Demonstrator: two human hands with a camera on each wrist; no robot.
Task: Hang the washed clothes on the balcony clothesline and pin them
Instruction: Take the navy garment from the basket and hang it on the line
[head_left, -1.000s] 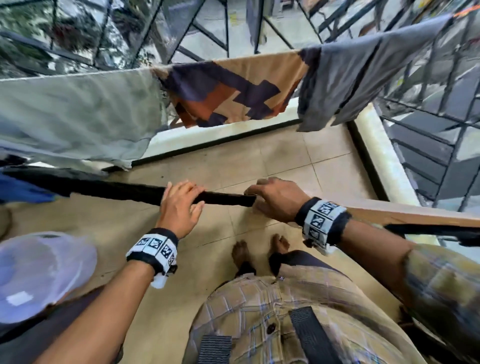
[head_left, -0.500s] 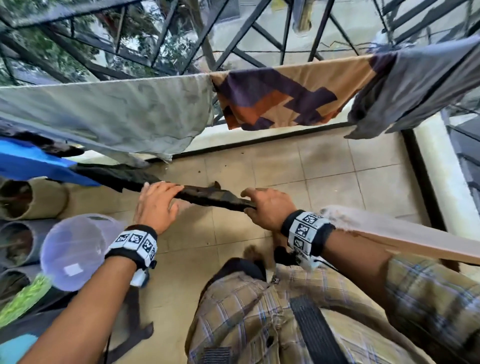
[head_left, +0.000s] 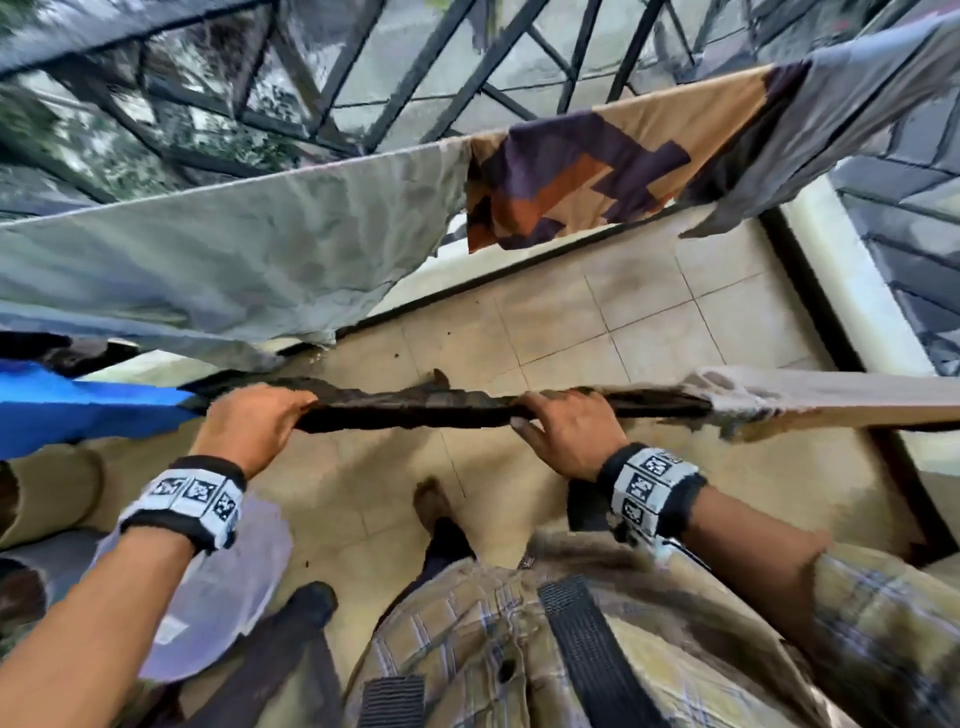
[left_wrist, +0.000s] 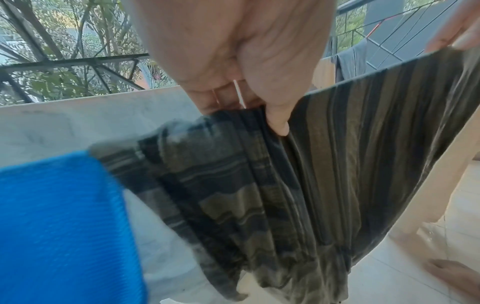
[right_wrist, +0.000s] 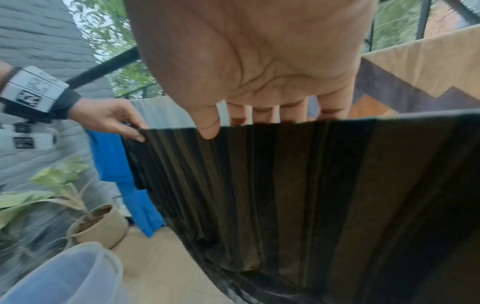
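Observation:
A dark olive-and-black striped garment (head_left: 415, 408) (left_wrist: 311, 174) (right_wrist: 285, 174) hangs folded over the near clothesline. My left hand (head_left: 254, 421) (left_wrist: 259, 102) pinches its top fold at the bunched left end, thumb on my side and fingers behind. My right hand (head_left: 561, 426) (right_wrist: 233, 123) holds the fold further right, thumb in front and fingers over the back. The line itself is hidden under the cloth. No pins show.
A blue garment (head_left: 78, 410) hangs just left of the striped one, a beige cloth (head_left: 831, 400) just right. The far line carries a grey sheet (head_left: 234, 249), a patterned tan cloth (head_left: 597, 171) and a grey garment (head_left: 857, 104). A translucent bucket (head_left: 218, 587) and potted plant (right_wrist: 98, 224) stand at left.
My hands have drawn apart along the line, the right one sliding right, and the striped garment now lies spread wider between them. My head has tilted up.

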